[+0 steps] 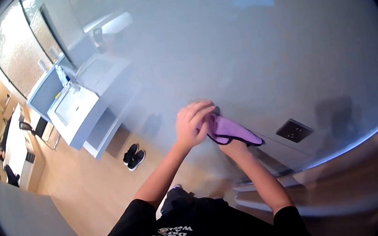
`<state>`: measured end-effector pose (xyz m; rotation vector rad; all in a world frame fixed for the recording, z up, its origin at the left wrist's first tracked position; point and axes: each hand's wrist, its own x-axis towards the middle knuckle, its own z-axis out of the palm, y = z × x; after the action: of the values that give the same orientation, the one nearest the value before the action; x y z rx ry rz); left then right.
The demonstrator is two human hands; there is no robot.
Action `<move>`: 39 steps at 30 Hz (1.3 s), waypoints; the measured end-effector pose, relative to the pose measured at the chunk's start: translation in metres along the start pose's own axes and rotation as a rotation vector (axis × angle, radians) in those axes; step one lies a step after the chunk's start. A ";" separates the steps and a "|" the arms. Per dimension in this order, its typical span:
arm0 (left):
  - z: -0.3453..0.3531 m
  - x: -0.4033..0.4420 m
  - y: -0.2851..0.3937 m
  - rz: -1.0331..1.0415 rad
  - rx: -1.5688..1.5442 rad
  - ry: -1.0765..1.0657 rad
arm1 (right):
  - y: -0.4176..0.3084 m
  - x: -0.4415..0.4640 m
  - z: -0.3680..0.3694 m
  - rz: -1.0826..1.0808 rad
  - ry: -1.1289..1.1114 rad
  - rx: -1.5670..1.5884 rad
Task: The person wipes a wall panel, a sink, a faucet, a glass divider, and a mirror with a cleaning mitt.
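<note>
A purple cloth with black edging (pixel 234 129) is held up in front of a glossy grey wall. My left hand (pixel 192 124) has its fingers bent over the cloth's left side, closed on it. From below, my right hand (pixel 233 148) reaches in under the cloth and holds it up. The cloth covers most of that hand, so its fingers are hidden. One corner of the cloth hangs out to the right, past the right wrist.
A dark socket panel (pixel 294 130) sits in the wall to the right. At left stand a white washbasin (pixel 75 105) with a tap and, below it, black shoes (pixel 134 157) on the floor. Farther off are a chair (pixel 40 129) and a long counter (pixel 15 145).
</note>
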<state>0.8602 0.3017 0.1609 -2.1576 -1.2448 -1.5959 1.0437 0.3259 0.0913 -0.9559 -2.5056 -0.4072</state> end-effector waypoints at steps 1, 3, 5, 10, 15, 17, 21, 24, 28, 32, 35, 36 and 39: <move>-0.011 0.000 -0.005 -0.055 0.046 0.005 | -0.008 0.021 -0.012 0.024 -0.023 0.006; -0.024 -0.016 -0.025 -0.169 0.037 -0.052 | -0.019 0.049 -0.008 -0.084 0.030 -0.193; -0.035 -0.031 -0.033 -0.378 -0.082 -0.187 | -0.030 0.064 0.020 -0.068 -0.027 -0.059; -0.062 -0.066 -0.067 -0.429 -0.098 -0.226 | -0.061 0.107 0.045 0.043 -0.085 0.234; -0.084 -0.096 -0.108 -0.396 -0.208 -0.503 | -0.063 0.078 0.041 0.174 0.041 0.378; -0.096 -0.098 -0.120 -0.395 -0.289 -0.598 | -0.051 0.076 0.041 0.185 -0.072 0.318; -0.102 -0.111 -0.147 -0.438 -0.297 -0.706 | -0.057 0.102 -0.028 0.309 -0.077 0.280; -0.103 -0.110 -0.153 -0.515 -0.300 -0.649 | -0.028 0.078 0.006 0.296 0.013 0.028; -0.097 -0.122 -0.157 -0.693 -0.394 -0.816 | -0.045 0.081 0.048 0.364 0.202 0.103; -0.112 -0.139 -0.150 -0.703 -0.395 -0.669 | -0.076 0.147 0.036 0.323 0.222 0.235; -0.139 -0.153 -0.153 -0.923 -0.456 -0.622 | -0.098 0.186 0.070 0.207 0.339 0.080; -0.147 -0.162 -0.155 -0.949 -0.423 -0.593 | -0.104 0.200 0.077 0.140 0.401 -0.017; -0.174 -0.187 -0.161 -1.052 -0.236 -0.559 | -0.126 0.228 0.094 -0.056 0.430 -0.150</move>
<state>0.6106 0.2061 0.0199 -2.2936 -2.8331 -1.4509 0.7778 0.4016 0.1056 -0.7563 -2.1348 -0.7418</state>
